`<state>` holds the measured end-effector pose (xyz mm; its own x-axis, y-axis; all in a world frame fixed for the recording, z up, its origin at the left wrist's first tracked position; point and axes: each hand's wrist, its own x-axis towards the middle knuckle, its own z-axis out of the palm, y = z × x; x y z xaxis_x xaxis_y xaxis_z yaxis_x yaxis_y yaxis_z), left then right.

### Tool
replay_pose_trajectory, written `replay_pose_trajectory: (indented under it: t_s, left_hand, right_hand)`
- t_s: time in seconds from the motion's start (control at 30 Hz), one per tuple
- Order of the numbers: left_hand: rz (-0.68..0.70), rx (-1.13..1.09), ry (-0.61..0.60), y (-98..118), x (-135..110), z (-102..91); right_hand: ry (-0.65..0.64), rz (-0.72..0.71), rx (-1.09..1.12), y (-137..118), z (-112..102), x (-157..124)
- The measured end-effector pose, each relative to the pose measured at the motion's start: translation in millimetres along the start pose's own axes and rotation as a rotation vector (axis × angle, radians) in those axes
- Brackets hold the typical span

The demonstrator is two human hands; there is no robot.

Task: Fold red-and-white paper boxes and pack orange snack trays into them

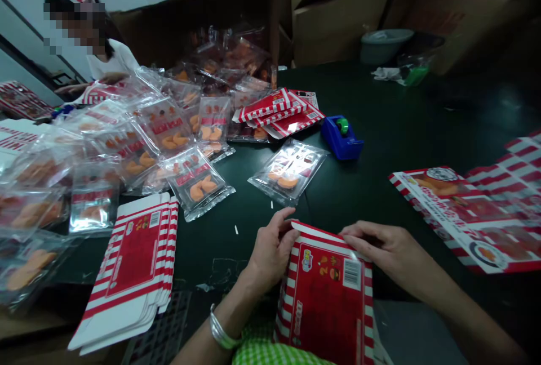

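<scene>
A red and white striped carton (325,292) stands on end against my lap at the near edge of the dark table (401,123). My left hand (270,249) grips its upper left corner, fingers curled on the top flap. My right hand (380,249) pinches the top right edge of the same carton. A clear blister pack with orange pieces (288,170) lies just beyond my hands.
A stack of flat striped cartons (133,269) lies at my left. Many blister packs (105,151) heap up at the far left. A blue tape dispenser (341,137), more flat cartons (469,213) at right, a grey bowl (385,43), and a seated person (105,55) are farther off.
</scene>
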<state>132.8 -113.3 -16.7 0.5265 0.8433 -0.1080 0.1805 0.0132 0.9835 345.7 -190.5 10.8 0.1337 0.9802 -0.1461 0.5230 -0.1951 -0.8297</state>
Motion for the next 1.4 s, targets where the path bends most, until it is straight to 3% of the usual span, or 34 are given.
replay_pose_trajectory:
  t_s: [0.17,0.33,0.63,0.8,0.93,1.07,1.23,1.4]
  left_hand:
    - [0.034,0.002,-0.112,6,2,-6.8]
    - [0.048,-0.055,-0.116,6,4,-11.9]
    - [-0.282,-0.316,-0.016,27,23,-1.6]
    - [-0.041,-0.072,0.040,13,6,11.1]
    - [-0.035,-0.157,-0.055,2,-6,12.2]
    - [-0.005,-0.173,-0.116,2,-3,6.4]
    - [-0.045,-0.243,-0.186,10,4,-9.6]
    - [-0.065,-0.268,-0.195,13,0,-21.3]
  right_hand:
    - [-0.182,-0.166,-0.167,-21,-3,25]
    - [-0.149,-0.223,-0.253,-20,7,29]
    - [-0.146,-0.262,-0.222,-27,5,28]
    - [-0.098,-0.274,-0.265,-19,2,25]
    - [-0.139,-0.285,-0.360,-17,1,22]
    - [-0.160,-0.300,-0.440,-25,0,22]
    - [-0.225,-0.256,-0.148,-19,-12,13]
    - [0.009,-0.038,0.118,9,-3,-13]
